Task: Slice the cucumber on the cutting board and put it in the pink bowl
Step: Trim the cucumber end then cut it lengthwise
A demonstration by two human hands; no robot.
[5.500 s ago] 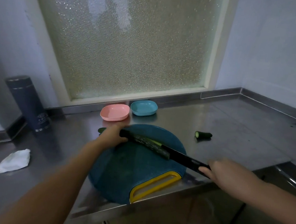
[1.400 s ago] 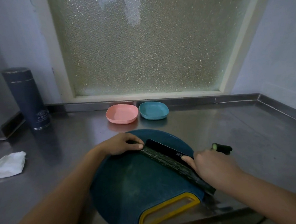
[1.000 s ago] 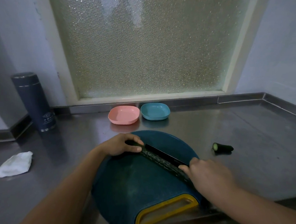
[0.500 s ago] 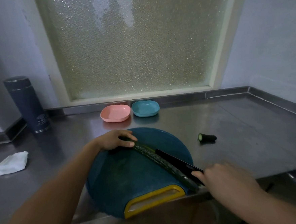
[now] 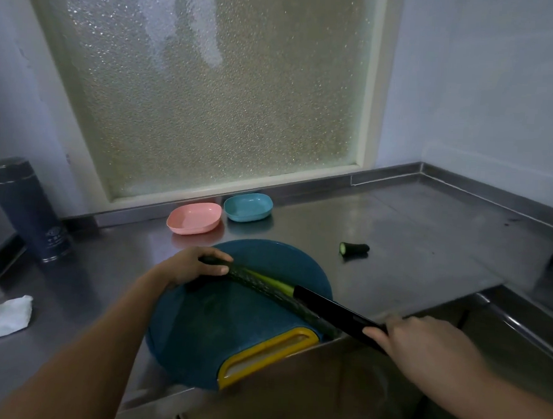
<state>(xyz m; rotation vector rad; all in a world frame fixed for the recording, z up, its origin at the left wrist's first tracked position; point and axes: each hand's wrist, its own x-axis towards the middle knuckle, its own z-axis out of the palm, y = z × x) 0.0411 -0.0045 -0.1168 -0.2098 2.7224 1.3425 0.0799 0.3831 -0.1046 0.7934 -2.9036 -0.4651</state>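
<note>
The cucumber (image 5: 263,287) lies diagonally on the blue cutting board (image 5: 221,329), split lengthwise with pale flesh showing. The left hand (image 5: 192,267) curls over its far end; the right hand (image 5: 422,347) grips a black knife (image 5: 330,314) lying along the split. Behind the board sits the pink bowl (image 5: 193,218) beside a blue bowl (image 5: 248,206). A cut stub (image 5: 353,248) rests on the counter (image 5: 414,238).

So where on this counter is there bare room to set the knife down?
Widest bare steel: the counter right of the blue bowl, behind the cucumber stub, up to the corner. A second patch lies between the tissue, flask and cutting board. Crowded: the narrow strip between board and pink bowl, and the board itself, under cucumber and knife.
</note>
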